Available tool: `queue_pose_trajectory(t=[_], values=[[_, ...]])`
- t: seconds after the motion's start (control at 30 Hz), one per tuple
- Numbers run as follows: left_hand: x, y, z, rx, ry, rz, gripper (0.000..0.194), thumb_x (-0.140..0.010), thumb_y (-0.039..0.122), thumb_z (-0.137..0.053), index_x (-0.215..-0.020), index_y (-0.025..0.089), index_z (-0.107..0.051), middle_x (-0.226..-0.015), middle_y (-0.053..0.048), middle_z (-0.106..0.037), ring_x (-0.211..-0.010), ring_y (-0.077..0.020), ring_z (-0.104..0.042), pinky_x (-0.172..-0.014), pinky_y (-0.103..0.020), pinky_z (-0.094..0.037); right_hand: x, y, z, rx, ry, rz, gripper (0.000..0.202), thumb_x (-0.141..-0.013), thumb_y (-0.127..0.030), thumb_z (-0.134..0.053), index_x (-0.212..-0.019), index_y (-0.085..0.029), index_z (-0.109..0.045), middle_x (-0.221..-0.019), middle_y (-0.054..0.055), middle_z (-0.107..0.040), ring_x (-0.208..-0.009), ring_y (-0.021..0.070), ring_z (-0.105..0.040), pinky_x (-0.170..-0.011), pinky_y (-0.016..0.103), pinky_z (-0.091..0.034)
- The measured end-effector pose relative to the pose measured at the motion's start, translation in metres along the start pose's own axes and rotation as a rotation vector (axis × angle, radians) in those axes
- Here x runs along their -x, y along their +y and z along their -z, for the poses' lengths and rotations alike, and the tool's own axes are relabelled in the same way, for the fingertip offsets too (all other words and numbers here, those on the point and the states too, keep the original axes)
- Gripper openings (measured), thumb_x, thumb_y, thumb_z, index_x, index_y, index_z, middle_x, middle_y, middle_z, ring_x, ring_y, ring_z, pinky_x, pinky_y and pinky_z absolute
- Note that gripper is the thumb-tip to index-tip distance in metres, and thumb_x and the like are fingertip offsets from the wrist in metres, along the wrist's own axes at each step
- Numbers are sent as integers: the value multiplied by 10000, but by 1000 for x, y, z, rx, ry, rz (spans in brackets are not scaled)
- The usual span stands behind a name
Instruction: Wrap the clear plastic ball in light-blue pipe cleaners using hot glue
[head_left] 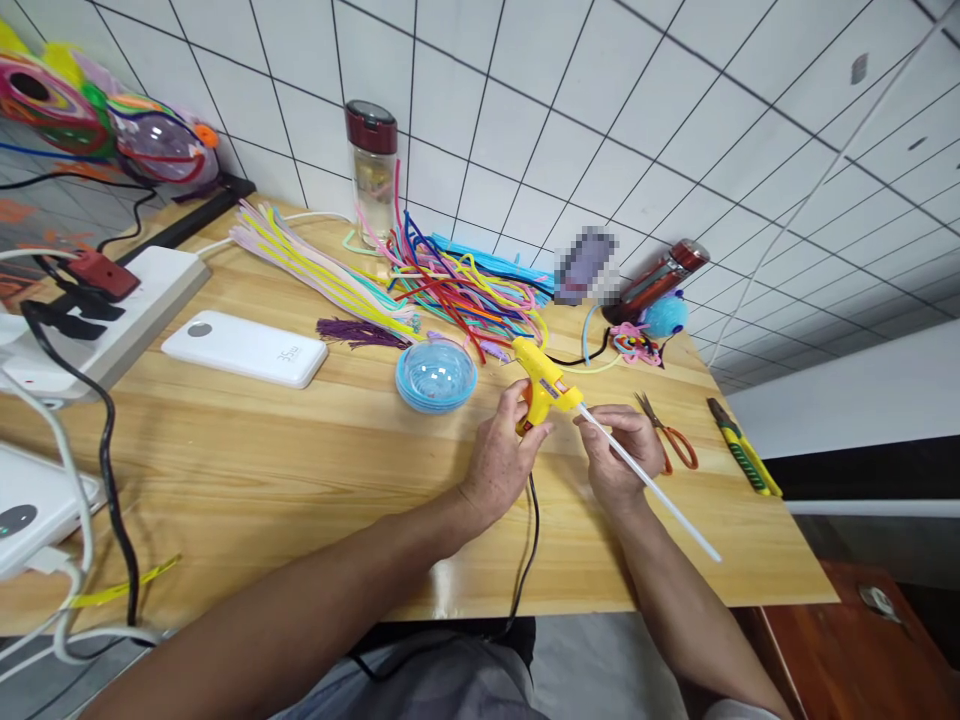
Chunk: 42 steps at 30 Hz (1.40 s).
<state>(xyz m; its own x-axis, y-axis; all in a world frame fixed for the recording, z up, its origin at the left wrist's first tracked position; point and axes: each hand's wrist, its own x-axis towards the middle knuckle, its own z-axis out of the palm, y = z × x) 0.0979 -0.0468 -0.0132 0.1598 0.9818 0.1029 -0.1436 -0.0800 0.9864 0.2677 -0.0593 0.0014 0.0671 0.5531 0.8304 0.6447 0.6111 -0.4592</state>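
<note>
1. Left hand (501, 452) wrapped around the grip of a yellow glue gun (541, 383), fingers curled tight on the handle, thumb side up; gun raised just above the wooden table (315, 470), black cord (525, 560) trailing off the near edge.
2. Right hand (621, 450) pinched closed on a white glue stick (651, 482), fingertips gripping near its upper end.
3. Stick's long axis running diagonally: upper end at the rear of the gun, lower end pointing down and right toward the table's near right corner.
4. Key relation: stick's upper end touching or just at the gun's back opening, in line with the barrel; gun to the left of the right fingers, stick passing through them. Right hand nearer the stick, left nearer the gun; hands just beside each other.
5. Whether the stick already sits inside the gun: cannot tell.
6. Close by: blue clear bowl (436, 375) left of the gun, orange-handled scissors (670, 436) just right of the right hand, yellow-green pliers (742, 458) farther right, pile of coloured pipe cleaners (457, 285) behind, white power bank (244, 348) well to the left.
</note>
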Motion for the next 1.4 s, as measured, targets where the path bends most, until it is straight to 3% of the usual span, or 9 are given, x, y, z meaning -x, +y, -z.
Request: queue_pose_trajectory(t=[0.23, 0.33, 0.43, 0.57, 0.67, 0.9, 1.1, 1.2, 1.4], values=[[-2, 2, 2, 3, 21, 3, 582, -896, 106, -769, -1410, 239, -531, -1237, -86, -847, -1190, -258, -806, -1010, -394, -626, 1, -2, -3, -101, -266, -338, 532, -930, -570, -789, -1352, -269, -668, -1210, 89, -760, -993, 235, -749, -891, 397, -641], [-1, 1, 3, -47, -24, -32, 593, -894, 78, -732, -1429, 234, -530, -1238, -81, -846, -1173, -241, -814, -991, -368, -636, 3, -5, -8, -119, -394, -432, 466, -956, -594, -744, -1303, -285, -708, -1220, 71, -757, -1070, 250, -726, -955, 416, -624], [2, -1, 3, -99, -65, -78, 586, -919, 94, -699, -1460, 237, -522, -1264, -79, -835, -1205, -232, -805, -1034, -373, -631, 9, -8, -12, -126, -437, -519, 347, -1011, -542, -682, -1186, -254, -764, -1127, 67, -797, -1090, 265, -740, -984, 433, -613], [7, -5, 2, -157, -106, -182, 606, -943, 129, -694, -1507, 242, -501, -1454, -115, -751, -1347, -243, -737, -1161, -423, -580, 12, -8, -14, -172, -339, -613, 334, -990, -533, -697, -1100, -233, -794, -1027, 56, -836, -928, 255, -775, -865, 407, -647], [9, -8, 1, -243, -122, -272, 584, -950, 157, -704, -1497, 243, -521, -1442, -113, -756, -1341, -257, -734, -1199, -469, -550, 8, -8, -14, -265, -247, -621, 353, -979, -552, -706, -1130, -247, -803, -1098, 71, -848, -1026, 279, -793, -926, 433, -657], [10, -4, 1, -317, -63, -340, 353, -978, 200, -675, -1325, 229, -617, -1289, -87, -800, -1108, -219, -758, -1015, -411, -607, 6, -5, -16, -453, -207, -695, 399, -938, -623, -722, -1064, -249, -781, -1131, 94, -842, -1107, 302, -796, -1045, 510, -630], [9, -1, 3, -290, -108, -319, 98, -1029, 227, -593, -1103, 235, -657, -1244, -77, -788, -1128, -206, -740, -893, -339, -601, -1, -10, -20, -638, -233, -794, 334, -912, -564, -700, -1001, -244, -730, -1091, 105, -842, -995, 317, -813, -893, 503, -681], [9, 0, 3, -302, -120, -333, 99, -1043, 234, -567, -1034, 230, -666, -1159, -80, -782, -1115, -210, -727, -875, -324, -583, -5, -11, -20, -665, -228, -815, 282, -904, -529, -693, -978, -257, -688, -1014, 89, -839, -922, 312, -817, -830, 493, -685], [6, -1, 4, -315, -101, -234, 196, -1039, 290, -555, -877, 220, -641, -877, -23, -715, -818, -178, -642, -793, -315, -501, -9, -9, -19, -650, -202, -871, 307, -901, -538, -695, -1005, -251, -664, -1075, 86, -830, -858, 268, -794, -773, 425, -657]])
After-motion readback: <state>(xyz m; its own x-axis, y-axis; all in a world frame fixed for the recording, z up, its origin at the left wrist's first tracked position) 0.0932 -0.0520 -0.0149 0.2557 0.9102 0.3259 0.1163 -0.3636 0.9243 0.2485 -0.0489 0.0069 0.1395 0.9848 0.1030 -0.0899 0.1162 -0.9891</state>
